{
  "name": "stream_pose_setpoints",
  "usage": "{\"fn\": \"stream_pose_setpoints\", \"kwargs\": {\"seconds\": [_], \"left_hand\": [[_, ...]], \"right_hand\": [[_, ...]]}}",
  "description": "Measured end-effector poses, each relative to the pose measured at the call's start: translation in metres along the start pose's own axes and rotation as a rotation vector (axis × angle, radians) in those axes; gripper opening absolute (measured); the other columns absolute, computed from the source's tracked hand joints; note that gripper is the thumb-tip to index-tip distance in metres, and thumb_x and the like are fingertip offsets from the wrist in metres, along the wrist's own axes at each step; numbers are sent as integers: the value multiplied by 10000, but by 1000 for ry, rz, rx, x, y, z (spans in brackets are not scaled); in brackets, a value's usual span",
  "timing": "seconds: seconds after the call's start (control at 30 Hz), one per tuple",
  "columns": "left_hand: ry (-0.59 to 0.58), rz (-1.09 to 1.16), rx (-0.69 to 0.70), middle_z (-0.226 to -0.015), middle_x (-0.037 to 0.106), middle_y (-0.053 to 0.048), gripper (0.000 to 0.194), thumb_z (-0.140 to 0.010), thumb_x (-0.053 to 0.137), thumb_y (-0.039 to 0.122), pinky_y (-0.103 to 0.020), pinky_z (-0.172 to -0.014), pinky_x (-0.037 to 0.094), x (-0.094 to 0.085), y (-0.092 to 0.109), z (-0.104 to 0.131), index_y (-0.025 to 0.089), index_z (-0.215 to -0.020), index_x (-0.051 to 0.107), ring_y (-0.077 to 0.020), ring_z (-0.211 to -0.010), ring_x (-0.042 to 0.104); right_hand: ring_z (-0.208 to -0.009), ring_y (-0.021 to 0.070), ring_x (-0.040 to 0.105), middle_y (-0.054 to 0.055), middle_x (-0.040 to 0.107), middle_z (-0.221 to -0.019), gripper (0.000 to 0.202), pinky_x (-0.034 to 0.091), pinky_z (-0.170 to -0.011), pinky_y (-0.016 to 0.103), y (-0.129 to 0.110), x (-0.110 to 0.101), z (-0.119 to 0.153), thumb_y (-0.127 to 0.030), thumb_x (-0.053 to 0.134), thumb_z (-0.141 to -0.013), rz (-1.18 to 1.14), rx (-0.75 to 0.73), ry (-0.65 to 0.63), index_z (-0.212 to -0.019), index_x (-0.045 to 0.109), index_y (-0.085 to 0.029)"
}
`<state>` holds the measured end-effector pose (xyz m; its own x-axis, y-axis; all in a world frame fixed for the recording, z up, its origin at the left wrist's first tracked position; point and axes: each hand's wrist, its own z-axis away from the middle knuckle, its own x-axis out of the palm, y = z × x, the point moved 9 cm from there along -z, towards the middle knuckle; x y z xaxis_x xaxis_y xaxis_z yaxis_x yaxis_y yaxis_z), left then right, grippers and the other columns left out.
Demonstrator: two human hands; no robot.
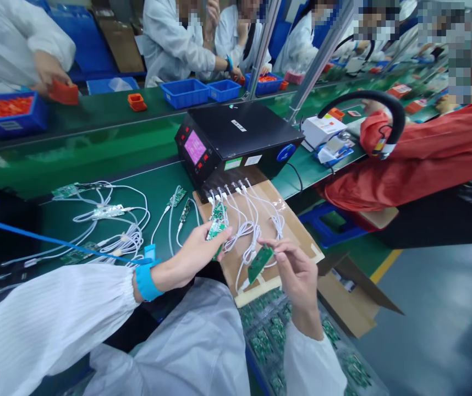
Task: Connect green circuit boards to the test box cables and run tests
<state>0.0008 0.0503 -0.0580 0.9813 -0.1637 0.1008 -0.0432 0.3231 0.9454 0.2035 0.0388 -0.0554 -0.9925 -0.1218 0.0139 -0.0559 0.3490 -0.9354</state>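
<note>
My left hand, with a blue wrist strap, is closed around green circuit boards; how many cannot be made out. Between the thumb and fingers of my right hand is another green circuit board, tilted over the cardboard sheet. A white cable plug sits at that board's lower end; whether it is plugged in is unclear. White cables run from the front of a black test box with a lit pink screen.
More boards with coiled white cables lie on the green bench at left. Below my right arm is a clear tray of boards. An open carton stands on the floor. Co-workers sit across the bench; one in red is at right.
</note>
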Motion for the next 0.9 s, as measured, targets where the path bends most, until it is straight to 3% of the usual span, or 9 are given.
{"fn": "stream_pose_setpoints", "kwargs": {"seconds": [0.1,0.17,0.27,0.4,0.5,0.63,0.9], "left_hand": [[22,4,-25,-727,532,31,400,-942,664,554,-247,-604,381,-12,3,0,173,-868,567,-97,-594,474],[41,-12,-43,-733,538,29,383,-944,670,531,-246,-601,379,-19,4,2,171,-860,571,-96,-594,472],[62,-41,-69,-710,538,29,360,-946,676,508,-246,-607,378,-28,2,5,176,-857,569,-104,-607,472],[85,-29,-73,-767,554,19,364,-932,690,520,-251,-611,381,-37,-1,6,175,-888,584,-106,-631,473],[80,-3,-77,-840,565,6,385,-920,698,543,-259,-624,402,-38,-2,7,172,-919,596,-108,-658,486],[74,5,-84,-856,558,3,415,-903,711,568,-269,-643,419,-37,-1,9,170,-914,596,-107,-661,489],[80,0,-73,-837,557,4,415,-902,708,566,-264,-638,411,-38,-2,7,164,-908,606,-106,-656,483]], "right_hand": [[-974,206,742,32,707,-958,93,591,-882,361,-16,-14,-15,-230,604,-1031,32,-10,-70,-1007,692,-249],[-956,204,736,37,715,-967,87,584,-847,348,-27,-12,-27,-238,610,-1027,116,5,-195,-1008,694,-245],[-935,191,711,40,728,-995,87,554,-845,340,-32,9,-37,-278,622,-1025,347,62,-444,-1018,701,-241],[-895,186,670,38,712,-979,147,522,-826,340,-12,48,-37,-273,563,-1049,617,147,-671,-1002,692,-221],[-916,205,661,61,701,-987,169,508,-829,354,9,67,-36,-229,524,-1060,760,191,-690,-1011,682,-191],[-950,228,688,86,722,-1022,149,505,-858,358,27,77,-33,-202,554,-1045,868,236,-673,-1051,700,-174],[-1043,258,733,81,774,-1088,203,493,-861,329,35,84,-24,-227,612,-1020,938,256,-680,-1164,755,-222]]}}
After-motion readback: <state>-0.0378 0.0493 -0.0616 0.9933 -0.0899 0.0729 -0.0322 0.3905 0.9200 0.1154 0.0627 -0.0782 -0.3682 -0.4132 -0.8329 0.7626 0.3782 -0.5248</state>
